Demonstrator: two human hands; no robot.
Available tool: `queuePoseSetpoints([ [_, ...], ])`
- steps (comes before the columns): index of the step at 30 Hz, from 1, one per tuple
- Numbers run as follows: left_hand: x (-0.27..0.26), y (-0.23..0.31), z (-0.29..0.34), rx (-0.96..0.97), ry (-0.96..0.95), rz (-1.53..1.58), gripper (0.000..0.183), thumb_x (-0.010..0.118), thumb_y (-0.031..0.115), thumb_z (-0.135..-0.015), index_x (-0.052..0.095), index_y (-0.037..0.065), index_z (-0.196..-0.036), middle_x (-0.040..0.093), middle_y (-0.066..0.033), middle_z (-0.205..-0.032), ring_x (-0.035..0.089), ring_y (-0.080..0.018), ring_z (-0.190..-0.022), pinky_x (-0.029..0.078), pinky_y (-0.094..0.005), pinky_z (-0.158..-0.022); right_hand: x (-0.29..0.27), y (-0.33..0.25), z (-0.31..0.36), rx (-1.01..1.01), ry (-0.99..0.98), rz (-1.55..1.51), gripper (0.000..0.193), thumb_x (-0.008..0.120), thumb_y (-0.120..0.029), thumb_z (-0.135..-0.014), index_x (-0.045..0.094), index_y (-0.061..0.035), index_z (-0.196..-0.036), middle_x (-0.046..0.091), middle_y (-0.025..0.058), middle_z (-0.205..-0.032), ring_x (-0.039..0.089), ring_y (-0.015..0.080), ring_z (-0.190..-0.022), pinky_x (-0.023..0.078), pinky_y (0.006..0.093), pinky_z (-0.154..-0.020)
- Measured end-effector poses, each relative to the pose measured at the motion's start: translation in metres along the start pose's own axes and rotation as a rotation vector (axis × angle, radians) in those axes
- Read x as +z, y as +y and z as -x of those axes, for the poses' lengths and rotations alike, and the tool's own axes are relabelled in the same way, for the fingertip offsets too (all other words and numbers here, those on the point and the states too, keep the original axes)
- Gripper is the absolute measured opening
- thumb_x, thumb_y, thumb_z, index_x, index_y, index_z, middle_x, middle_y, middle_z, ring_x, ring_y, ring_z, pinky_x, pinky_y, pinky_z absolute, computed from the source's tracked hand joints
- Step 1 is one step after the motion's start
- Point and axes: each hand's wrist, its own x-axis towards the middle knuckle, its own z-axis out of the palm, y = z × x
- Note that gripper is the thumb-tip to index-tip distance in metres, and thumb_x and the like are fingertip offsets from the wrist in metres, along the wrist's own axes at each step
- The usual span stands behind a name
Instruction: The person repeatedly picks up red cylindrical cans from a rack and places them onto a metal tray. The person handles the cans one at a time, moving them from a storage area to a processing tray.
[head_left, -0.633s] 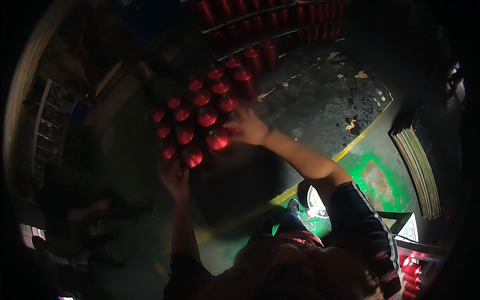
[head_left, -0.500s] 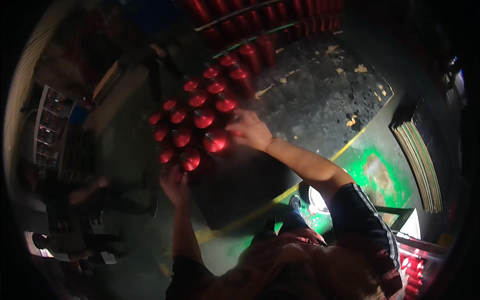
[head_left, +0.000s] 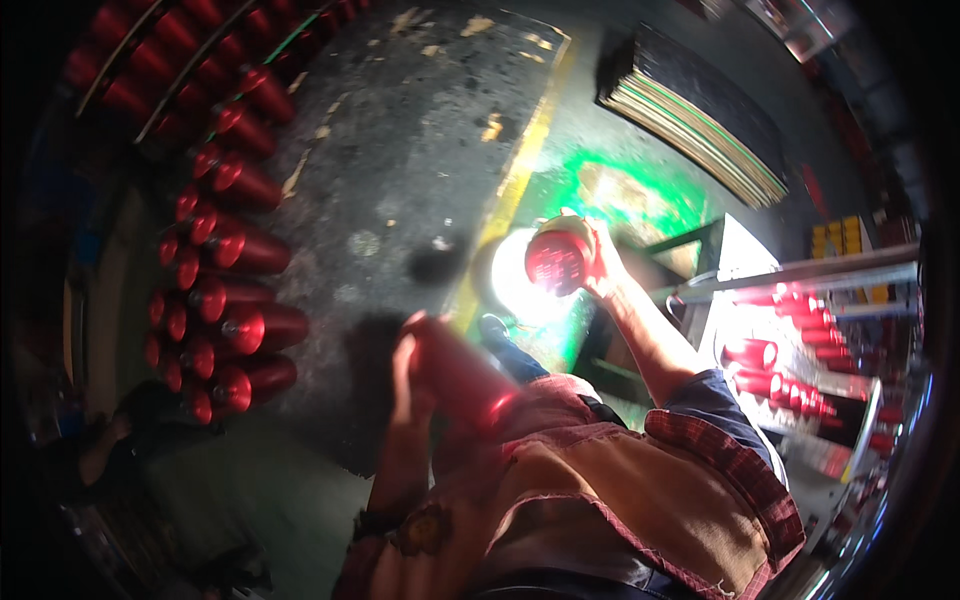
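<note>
A red cylinder [head_left: 462,377], blurred and tilted, is held in the left hand [head_left: 408,382] just before the apron [head_left: 590,490]. A second cylinder [head_left: 556,263] is grasped by the right hand [head_left: 603,264], its round end turned toward the camera. More cylinders [head_left: 266,328] are grouped at the left, beside the bare part of the dark mat [head_left: 400,180].

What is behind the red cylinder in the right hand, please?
White glare and green-lit floor show past the red cylinder; it and the right hand hide the rest.
</note>
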Motion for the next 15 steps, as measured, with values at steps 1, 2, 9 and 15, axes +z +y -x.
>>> queuePoseSetpoints([
  [1,0.029,-0.021,-0.025,-0.086,-0.101,-0.041,0.048,0.041,0.040,-0.101,0.058,-0.001,-0.120,0.067,-0.0137,-0.105,0.066,-0.0253,-0.090,0.054,-0.0392,-0.087,-0.014,-0.012,0.011,-0.126,-0.059,0.170,0.032,0.060,-0.016,-0.094,0.057,0.0006,-0.121,0.066,0.0151,-0.110,0.068,0.0255,-0.095,0.061,0.0396,-0.081],
  [2,0.056,-0.042,-0.045,-0.236,-0.204,0.205,0.046,0.038,0.038,-0.102,0.058,0.000,-0.117,0.067,-0.0134,-0.102,0.066,-0.0254,-0.089,0.054,-0.0395,-0.085,-0.030,-0.023,0.019,-0.174,-0.077,0.229,0.030,0.060,-0.010,-0.092,0.058,0.0015,-0.120,0.067,0.0149,-0.107,0.068,0.0242,-0.095,0.061,0.0401,-0.081],
  [9,0.169,-0.185,-0.163,-0.693,-0.401,0.584,0.041,0.034,0.037,-0.101,0.060,0.005,-0.108,0.067,-0.0115,-0.100,0.066,-0.0260,-0.091,0.054,-0.0419,-0.085,-0.176,-0.090,0.004,-0.149,0.018,-0.406,0.038,0.052,-0.026,-0.097,0.058,0.0016,-0.122,0.062,0.0226,-0.119,0.063,0.0370,-0.107,0.060,0.0499,-0.081],
  [15,0.209,-0.226,-0.198,-0.859,-0.477,0.801,0.045,0.038,0.044,-0.099,0.060,0.007,-0.112,0.066,-0.0125,-0.105,0.065,-0.0295,-0.094,0.054,-0.0441,-0.085,-0.232,-0.142,0.000,-0.146,0.097,-0.541,0.040,0.044,-0.031,-0.099,0.060,0.0010,-0.116,0.062,0.0243,-0.118,0.061,0.0391,-0.108,0.054,0.0550,-0.090],
])
